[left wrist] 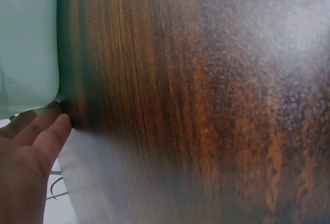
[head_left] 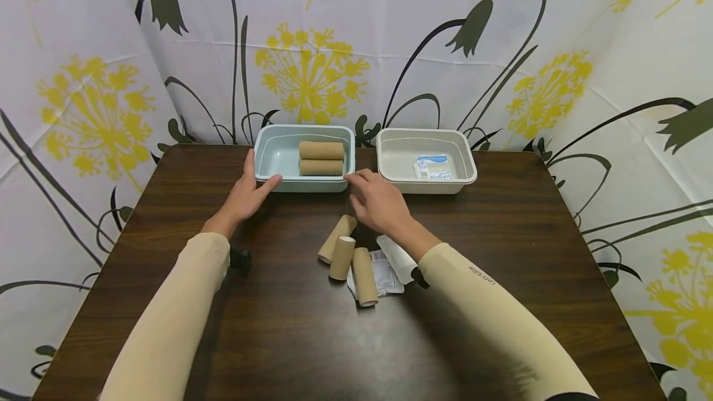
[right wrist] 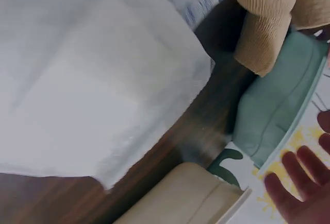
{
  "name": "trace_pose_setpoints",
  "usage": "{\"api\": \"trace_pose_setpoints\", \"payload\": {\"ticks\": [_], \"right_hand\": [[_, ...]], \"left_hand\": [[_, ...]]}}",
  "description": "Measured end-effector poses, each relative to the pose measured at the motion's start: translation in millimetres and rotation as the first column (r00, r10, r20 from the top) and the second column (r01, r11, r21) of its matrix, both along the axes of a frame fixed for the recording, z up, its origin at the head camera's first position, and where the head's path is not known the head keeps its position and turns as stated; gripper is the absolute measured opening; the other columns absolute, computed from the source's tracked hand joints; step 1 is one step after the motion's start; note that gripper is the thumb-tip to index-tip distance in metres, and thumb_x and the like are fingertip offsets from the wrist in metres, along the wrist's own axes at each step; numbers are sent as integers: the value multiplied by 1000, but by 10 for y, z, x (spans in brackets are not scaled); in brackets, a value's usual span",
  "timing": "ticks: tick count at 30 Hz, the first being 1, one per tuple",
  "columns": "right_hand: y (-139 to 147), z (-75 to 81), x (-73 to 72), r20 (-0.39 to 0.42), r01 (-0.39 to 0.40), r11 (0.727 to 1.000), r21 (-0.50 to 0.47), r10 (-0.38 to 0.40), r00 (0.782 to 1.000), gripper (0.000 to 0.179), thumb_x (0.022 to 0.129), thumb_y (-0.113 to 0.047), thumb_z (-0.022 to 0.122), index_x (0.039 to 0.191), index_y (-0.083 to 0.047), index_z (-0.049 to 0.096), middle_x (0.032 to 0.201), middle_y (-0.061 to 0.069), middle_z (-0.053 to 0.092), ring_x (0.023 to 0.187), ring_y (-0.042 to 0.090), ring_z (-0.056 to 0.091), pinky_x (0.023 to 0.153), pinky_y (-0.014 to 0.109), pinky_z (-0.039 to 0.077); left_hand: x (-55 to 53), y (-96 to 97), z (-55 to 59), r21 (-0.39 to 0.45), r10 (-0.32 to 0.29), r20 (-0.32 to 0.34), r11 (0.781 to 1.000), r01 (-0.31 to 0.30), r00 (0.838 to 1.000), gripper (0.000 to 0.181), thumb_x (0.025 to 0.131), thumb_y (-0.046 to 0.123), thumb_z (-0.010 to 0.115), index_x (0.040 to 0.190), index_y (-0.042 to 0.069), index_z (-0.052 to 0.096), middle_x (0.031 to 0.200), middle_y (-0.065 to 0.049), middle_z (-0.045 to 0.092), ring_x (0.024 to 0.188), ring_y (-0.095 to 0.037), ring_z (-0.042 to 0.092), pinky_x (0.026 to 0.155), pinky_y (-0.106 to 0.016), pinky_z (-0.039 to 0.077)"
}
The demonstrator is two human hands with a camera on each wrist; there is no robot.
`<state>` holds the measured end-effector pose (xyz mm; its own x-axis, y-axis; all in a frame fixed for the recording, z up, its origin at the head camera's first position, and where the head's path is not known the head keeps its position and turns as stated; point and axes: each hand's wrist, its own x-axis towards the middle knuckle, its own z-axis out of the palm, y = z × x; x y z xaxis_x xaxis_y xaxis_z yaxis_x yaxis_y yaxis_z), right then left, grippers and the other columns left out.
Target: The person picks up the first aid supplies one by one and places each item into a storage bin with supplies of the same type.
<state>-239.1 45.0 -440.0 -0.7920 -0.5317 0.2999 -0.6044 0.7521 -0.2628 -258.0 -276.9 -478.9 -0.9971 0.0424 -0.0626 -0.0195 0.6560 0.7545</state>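
My left hand (head_left: 245, 192) rests against the left end of a light blue plastic container (head_left: 312, 186), its thumb over the front rim. In the left wrist view, its fairly straight fingers (left wrist: 54, 131) meet the container's corner. My right hand (head_left: 381, 201) is at the container's front right corner, fingers extended; whether they press the rim is unclear. Two cardboard tubes (head_left: 321, 151) lie side by side in the container's right half. Several more are on the table: one leaning tube (head_left: 337, 240), one upright tube (head_left: 342, 258) and one lying tube (head_left: 364, 277).
Right of the blue container stands a white plastic container (head_left: 426, 185) with a white and blue packet (head_left: 434, 167) in it. A crumpled wrapper (head_left: 385, 274) and a white packet (head_left: 397, 258) lie under my right forearm. Behind the wooden table (head_left: 278, 327) hangs a flowered curtain (head_left: 334, 5).
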Motion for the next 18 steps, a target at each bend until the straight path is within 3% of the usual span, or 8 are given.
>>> {"api": "trace_pose_setpoints", "payload": {"ticks": [5,14,18], "right_hand": [[208,-9,236,131,-31,999,-17,33,991,45,95,-20,62,139,-17,56,132,1,55,116,18,57,83,39,52],[359,-93,702,207,-181,982,-46,187,960,51,91,-25,69,139,-15,55,135,1,54,118,17,56,88,37,50],[387,-122,935,254,-121,992,-37,126,959,63,85,-39,75,139,-15,55,134,2,53,118,18,55,90,37,49]], "left_hand": [[-1,14,6,-12,-2,-7,1000,2,1000,99,96,62,48,155,20,-20,161,-24,4,142,-49,18,109,-66,16],[24,12,8,-9,-1,9,1000,1,1000,98,96,62,47,154,24,-23,160,-25,3,142,-49,16,109,-66,15],[14,17,9,2,-1,10,1000,1,1000,99,95,63,47,154,26,-23,161,-24,4,143,-48,16,109,-66,15]]}}
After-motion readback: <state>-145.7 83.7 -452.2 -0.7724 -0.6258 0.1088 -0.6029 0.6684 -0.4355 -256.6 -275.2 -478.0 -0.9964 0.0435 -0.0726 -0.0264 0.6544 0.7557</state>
